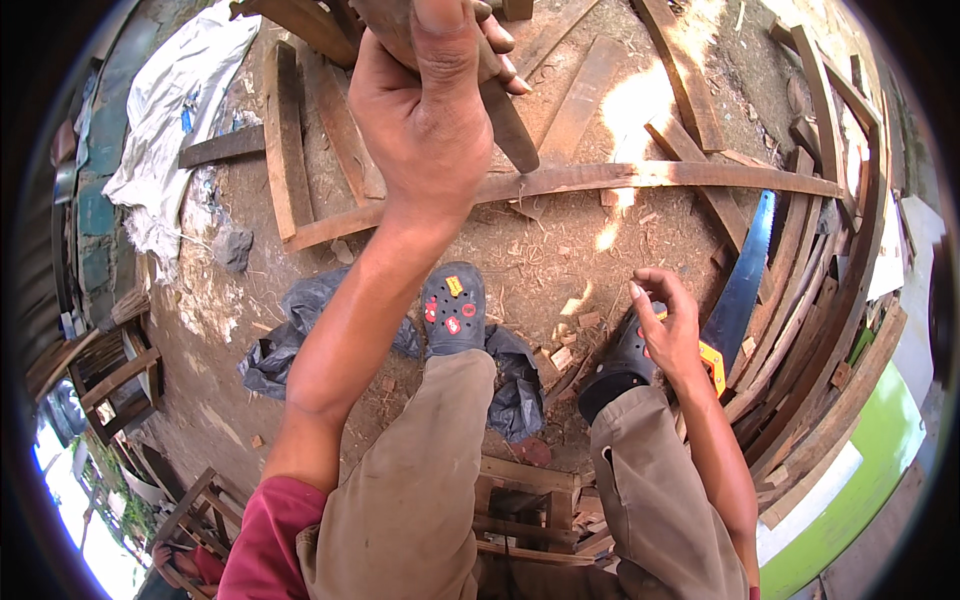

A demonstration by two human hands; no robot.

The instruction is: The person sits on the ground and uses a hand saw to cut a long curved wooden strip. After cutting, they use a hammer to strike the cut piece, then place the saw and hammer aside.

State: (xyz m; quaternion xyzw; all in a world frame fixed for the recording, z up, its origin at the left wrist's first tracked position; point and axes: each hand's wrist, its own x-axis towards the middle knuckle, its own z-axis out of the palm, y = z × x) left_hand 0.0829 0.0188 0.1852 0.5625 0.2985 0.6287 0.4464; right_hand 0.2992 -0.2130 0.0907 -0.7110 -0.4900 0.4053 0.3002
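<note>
My left hand is raised at the top of the picture, closed with the thumb on top. It grips a dark, flat, narrow piece whose blunt end points down to the right. Whether that is a tool or a wood strip, I cannot tell; its upper part is cut off by the picture's edge. Over my right shoe, my right hand hangs with loosely bent fingers and nothing visible in it. Beside that wrist is a handsaw with a blue blade and a yellow handle.
A long wooden bar crosses the ground ahead, with several boards beyond it. Wood strips are piled on the right. Black plastic lies around my left shoe. A white sack is at far left.
</note>
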